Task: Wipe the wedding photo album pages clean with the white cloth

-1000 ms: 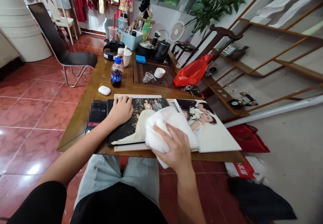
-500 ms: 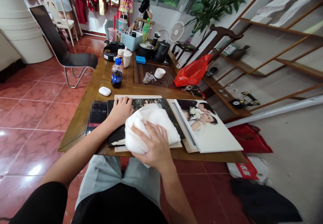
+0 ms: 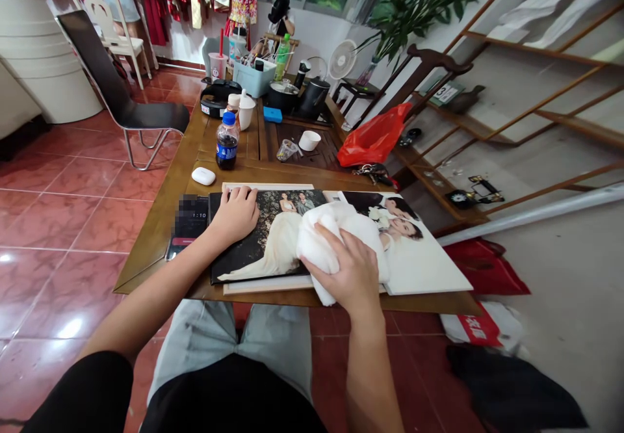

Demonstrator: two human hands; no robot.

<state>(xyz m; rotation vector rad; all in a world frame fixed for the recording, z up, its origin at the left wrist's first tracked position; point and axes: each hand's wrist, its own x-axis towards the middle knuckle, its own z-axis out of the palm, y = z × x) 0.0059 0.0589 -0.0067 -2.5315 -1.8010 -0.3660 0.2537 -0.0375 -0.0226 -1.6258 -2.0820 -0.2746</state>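
Observation:
A dark wedding photo panel (image 3: 273, 225) lies near the table's front edge, on top of a pale frame (image 3: 273, 284). My left hand (image 3: 237, 212) rests flat on its left part, fingers stretched out. My right hand (image 3: 351, 267) grips a bunched white cloth (image 3: 324, 225) over the panel's right side. That cloth hides the panel's right edge and overlaps a second photo panel (image 3: 429, 257), which shows a couple on a white ground. Left of my left hand lies a phone (image 3: 192, 215) with its screen lit.
Behind the panels stand a cola bottle (image 3: 227, 140), a white earbud case (image 3: 203, 176), a white cup (image 3: 309, 140) and a red plastic bag (image 3: 373, 137). Keys (image 3: 373, 171) lie by the bag. A black chair (image 3: 146, 118) is at left, wooden shelves (image 3: 517, 127) at right.
My right hand has moved the white cloth to the right across the dark panel, uncovering the white dress in its photo. My left hand stays in place.

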